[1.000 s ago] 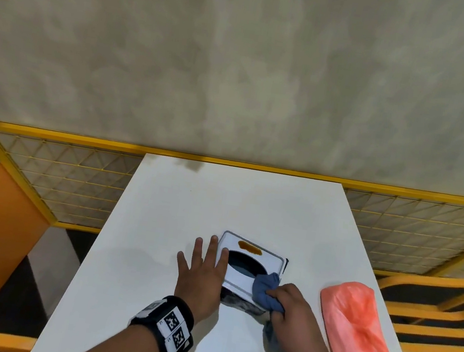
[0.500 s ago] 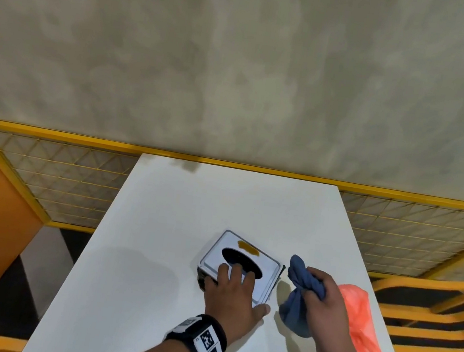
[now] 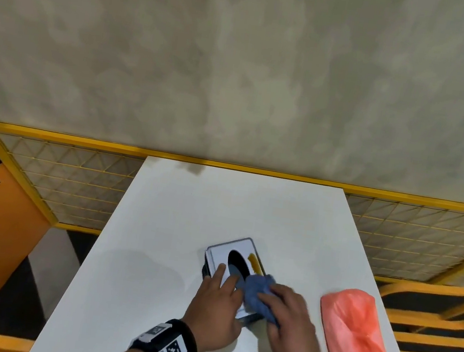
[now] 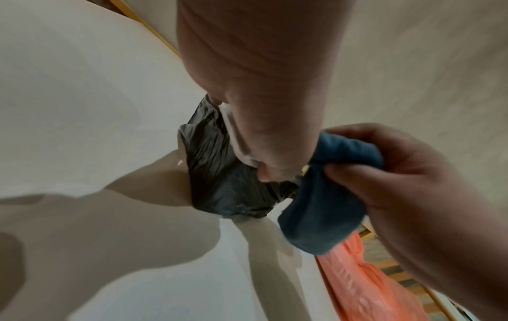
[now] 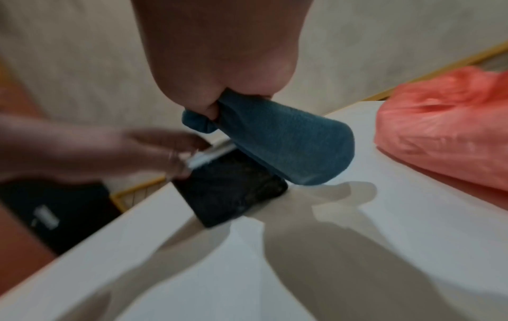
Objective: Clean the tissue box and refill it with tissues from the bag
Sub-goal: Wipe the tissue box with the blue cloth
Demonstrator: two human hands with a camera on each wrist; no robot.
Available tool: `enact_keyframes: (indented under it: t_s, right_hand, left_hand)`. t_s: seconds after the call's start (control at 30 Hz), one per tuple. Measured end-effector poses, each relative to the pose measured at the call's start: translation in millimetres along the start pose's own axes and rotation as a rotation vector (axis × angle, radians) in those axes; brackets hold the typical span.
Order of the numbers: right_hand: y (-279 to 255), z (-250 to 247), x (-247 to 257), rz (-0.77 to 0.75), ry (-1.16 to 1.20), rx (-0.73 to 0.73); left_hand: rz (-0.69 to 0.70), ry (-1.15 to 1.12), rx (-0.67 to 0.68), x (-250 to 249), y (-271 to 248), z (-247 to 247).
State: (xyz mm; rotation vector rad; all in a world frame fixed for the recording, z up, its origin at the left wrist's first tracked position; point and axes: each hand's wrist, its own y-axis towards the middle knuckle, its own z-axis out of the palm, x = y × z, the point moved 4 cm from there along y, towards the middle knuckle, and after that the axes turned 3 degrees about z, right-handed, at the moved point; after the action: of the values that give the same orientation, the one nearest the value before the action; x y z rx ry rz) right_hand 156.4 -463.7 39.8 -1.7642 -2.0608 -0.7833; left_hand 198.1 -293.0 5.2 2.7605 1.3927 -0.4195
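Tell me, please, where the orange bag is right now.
In the head view the orange bag lies on the white table near its right edge, to the right of the right hand and the tissue box.

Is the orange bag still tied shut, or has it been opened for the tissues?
Apparently shut and untouched. The orange bag lies gathered near the table's right edge, neither hand on it; its mouth isn't clearly visible.

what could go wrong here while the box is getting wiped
The tissue box is steadied only by the left hand resting on top, so a hard wipe may slide it. The cloth bunched in the right hand could snag the oval opening. The bag lies near the table edge.
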Motion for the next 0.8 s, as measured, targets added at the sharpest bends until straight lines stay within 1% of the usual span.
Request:
enact_keyframes:
  t_s: [0.07, 0.1, 0.2, 0.33, 0.4, 0.6, 0.7, 0.77, 0.8]
  right_hand:
    - [2.9, 21.0, 6.4, -0.071, -0.079, 0.099]
    - [6.7, 25.4, 5.7, -0.077, -0.084, 0.118]
    - [22.1, 25.9, -2.7, -0.078, -0.077, 0.126]
    - [50.3, 24.8, -10.3, -0.025, -0.064, 0.095]
    - [71.1, 29.3, -8.3, 0.0, -0.065, 0.126]
    - [127.2, 46.4, -4.8, -0.038, -0.078, 0.207]
    - [146.6, 47.9, -0.2, 0.01, -0.018, 0.241]
    - [155.1, 39.3, 3.9, 0.094, 0.069, 0.232]
    - [156.4, 30.6, 4.3, 0.167, 0.127, 0.21]
  left_hand:
    - [-0.022, 0.016, 0.027, -1.4, 0.5, 2.5]
    - [-0.027, 0.031, 0.034, -2.6, 1.0, 4.1]
    - [-0.024, 0.063, 0.029, -3.6, 2.8, 9.9]
    - [-0.056, 0.087, 0.005, -4.9, 0.0, 16.1]
    - [-0.049, 0.109, -0.009, -6.1, 0.1, 17.6]
    - [-0.077, 0.107, 0.029, -3.3, 8.4, 27.1]
    - [-0.067, 0.136, 0.037, -2.7, 9.4, 20.9]
    - [-0.061, 0.15, 0.031, -4.2, 8.5, 15.4]
    - [-0.064, 0.153, 0.024, -5.1, 7.6, 13.2]
